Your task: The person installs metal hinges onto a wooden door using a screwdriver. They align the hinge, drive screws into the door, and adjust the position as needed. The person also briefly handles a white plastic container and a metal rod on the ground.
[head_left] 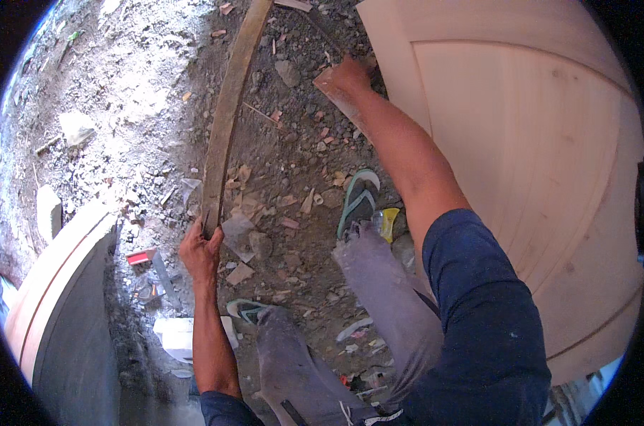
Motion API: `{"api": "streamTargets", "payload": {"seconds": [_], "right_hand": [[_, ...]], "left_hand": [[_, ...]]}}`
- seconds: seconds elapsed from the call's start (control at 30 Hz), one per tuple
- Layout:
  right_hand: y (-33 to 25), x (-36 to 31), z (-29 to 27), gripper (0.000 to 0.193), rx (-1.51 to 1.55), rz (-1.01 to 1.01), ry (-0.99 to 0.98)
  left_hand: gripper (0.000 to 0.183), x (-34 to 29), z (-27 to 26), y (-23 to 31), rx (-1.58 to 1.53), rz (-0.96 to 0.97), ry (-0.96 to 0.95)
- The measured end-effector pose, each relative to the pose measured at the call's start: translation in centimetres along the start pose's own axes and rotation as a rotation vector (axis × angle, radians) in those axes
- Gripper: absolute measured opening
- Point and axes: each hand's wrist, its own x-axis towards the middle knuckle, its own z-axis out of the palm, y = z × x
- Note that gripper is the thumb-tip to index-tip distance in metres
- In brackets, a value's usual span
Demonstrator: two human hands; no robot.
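My left hand (200,250) grips the near end of a long, thin wooden strip (226,113) that runs away from me across the dirt ground and bends slightly. My right hand (352,74) reaches far forward and holds a small flat reddish-brown piece of wood (338,96) against the edge of a large pale wooden door panel (521,142). The panel stands on the right and fills that side of the view. My legs in grey trousers and my feet in green flip-flops (357,199) stand between the two hands.
The ground (286,163) is bare dirt littered with wood chips, stones and scraps. A curved wooden-edged grey panel (59,312) stands at lower left. A small red-topped object (141,257) and a white block (176,334) lie near my left foot.
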Motion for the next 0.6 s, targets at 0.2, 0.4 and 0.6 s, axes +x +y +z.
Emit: {"api": "streamTargets", "payload": {"seconds": [0.2,0.4,0.6], "right_hand": [[7.2,6.5,5.4,0.066,-0.002,0.120,-0.096],[5.7,4.6,5.5,0.054,0.154,0.016,-0.113],[3.7,-4.4,9.0,0.047,0.205,-0.079,0.229]], "left_hand": [[0.045,-0.5,1.3,-1.6,-0.113,-0.023,0.006],[0.046,-1.5,1.0,-2.4,-0.145,-0.117,0.010],[0.042,-1.5,0.1,-1.6,-0.217,-0.071,0.043]]}}
